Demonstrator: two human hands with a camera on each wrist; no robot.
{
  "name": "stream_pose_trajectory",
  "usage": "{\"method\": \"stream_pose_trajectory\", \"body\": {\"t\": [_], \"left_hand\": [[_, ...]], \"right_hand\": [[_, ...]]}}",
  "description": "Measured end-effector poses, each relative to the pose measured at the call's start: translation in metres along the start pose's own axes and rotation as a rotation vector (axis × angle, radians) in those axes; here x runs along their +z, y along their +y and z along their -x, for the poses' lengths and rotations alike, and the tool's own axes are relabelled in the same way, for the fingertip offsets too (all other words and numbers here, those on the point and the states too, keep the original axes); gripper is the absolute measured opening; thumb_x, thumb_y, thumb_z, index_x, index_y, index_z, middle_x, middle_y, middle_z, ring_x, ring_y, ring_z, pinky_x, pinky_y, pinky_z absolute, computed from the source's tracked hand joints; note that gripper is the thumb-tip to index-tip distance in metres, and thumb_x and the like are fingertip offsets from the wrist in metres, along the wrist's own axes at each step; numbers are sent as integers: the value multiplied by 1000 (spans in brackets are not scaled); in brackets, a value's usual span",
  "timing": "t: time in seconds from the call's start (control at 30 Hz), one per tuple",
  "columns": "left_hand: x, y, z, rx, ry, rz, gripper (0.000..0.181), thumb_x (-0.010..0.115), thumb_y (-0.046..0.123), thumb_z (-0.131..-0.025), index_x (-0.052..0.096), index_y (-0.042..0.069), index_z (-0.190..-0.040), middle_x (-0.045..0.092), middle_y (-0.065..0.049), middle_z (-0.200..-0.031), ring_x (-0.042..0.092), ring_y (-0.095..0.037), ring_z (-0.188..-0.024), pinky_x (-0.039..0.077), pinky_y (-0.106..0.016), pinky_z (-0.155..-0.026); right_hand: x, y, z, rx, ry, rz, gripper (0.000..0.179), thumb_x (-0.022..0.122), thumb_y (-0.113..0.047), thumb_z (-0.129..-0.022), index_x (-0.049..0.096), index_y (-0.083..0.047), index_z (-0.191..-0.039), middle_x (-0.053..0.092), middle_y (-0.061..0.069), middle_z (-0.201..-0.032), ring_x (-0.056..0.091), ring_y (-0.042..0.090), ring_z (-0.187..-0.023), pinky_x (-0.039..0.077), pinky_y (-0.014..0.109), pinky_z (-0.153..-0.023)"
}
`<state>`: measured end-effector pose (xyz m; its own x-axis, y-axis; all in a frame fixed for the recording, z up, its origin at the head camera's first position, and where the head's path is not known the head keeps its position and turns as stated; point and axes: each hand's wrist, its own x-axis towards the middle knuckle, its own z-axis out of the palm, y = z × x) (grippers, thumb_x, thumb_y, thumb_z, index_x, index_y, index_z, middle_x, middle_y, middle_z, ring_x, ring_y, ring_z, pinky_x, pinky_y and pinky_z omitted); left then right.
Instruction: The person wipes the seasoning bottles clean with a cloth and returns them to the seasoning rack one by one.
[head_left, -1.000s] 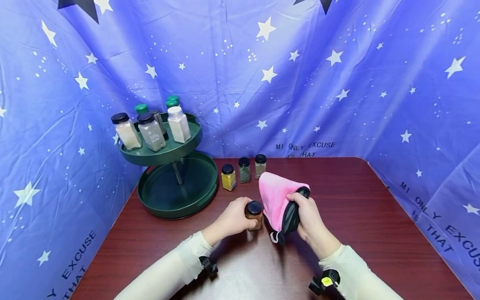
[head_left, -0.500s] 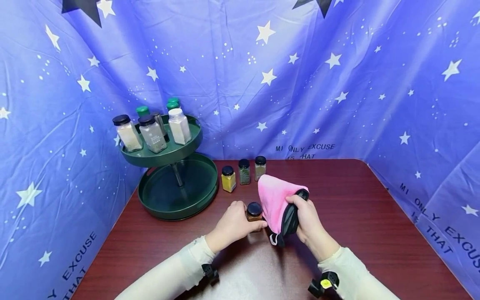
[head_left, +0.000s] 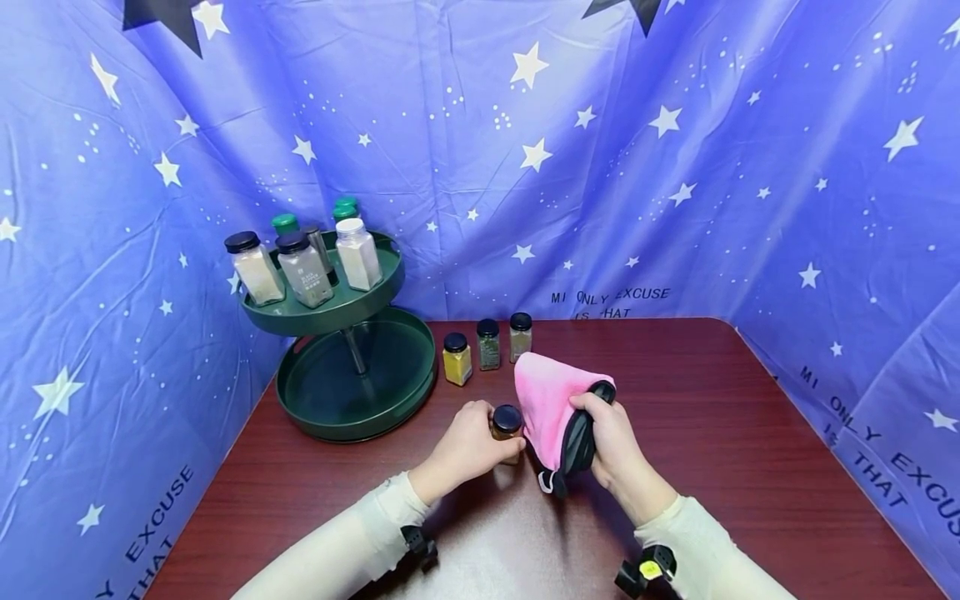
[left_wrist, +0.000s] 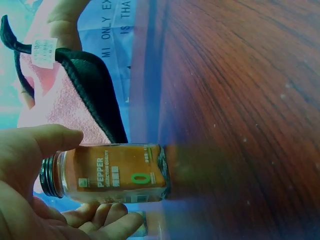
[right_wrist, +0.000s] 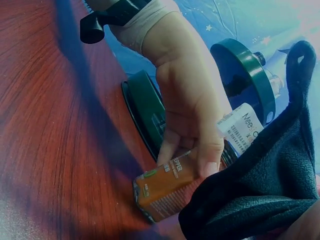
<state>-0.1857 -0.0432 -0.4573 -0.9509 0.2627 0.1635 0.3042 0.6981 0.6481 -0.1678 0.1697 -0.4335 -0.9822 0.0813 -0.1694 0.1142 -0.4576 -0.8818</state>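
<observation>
My left hand (head_left: 471,443) grips a small glass pepper jar (head_left: 507,422) with a black lid and orange-brown contents, its thumb on one side and fingers on the other. In the left wrist view the jar's label (left_wrist: 105,172) reads PEPPER, and its base is close over the tabletop. My right hand (head_left: 617,437) holds a folded pink cloth (head_left: 546,396) with black edging and a white tag (right_wrist: 241,127), the thumb pressing on top. The cloth's near side is right at the jar. My right fingers are mostly hidden behind the folds.
Behind the hands stand three small black-lidded jars: a yellow one (head_left: 457,360), a dark green one (head_left: 488,345) and a pale one (head_left: 521,337). At left is a two-tier dark green rack (head_left: 356,421), its upper tray (head_left: 330,315) bearing several seasoning bottles.
My left thumb has shifted across the jar's near side toward the cloth, and that hand sits slightly lower. The cloth has moved slightly left and down with my right hand.
</observation>
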Motion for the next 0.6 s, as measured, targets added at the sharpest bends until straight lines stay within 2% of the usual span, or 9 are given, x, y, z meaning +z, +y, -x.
{"method": "stream_pose_trajectory", "body": {"t": [0.27,0.6], "left_hand": [[0,-1,-2,33,-12,6,38,82,32,-76,65,6,-96,61,-2,-89,60,-18,-85,53,-35,-77],[2,-3,-2,45,-29,46,41,81,29,-77,66,4,-106,65,-5,-97,63,-20,-92,54,-38,-84]], "right_hand": [[0,1,0,-7,-6,-4,3,60,-6,-90,57,-8,-91,66,0,-73,66,12,-64,57,29,-62],[-1,3,0,-12,-4,-14,4,62,-6,-89,58,-7,-91,66,0,-74,66,12,-64,57,29,-62]]}}
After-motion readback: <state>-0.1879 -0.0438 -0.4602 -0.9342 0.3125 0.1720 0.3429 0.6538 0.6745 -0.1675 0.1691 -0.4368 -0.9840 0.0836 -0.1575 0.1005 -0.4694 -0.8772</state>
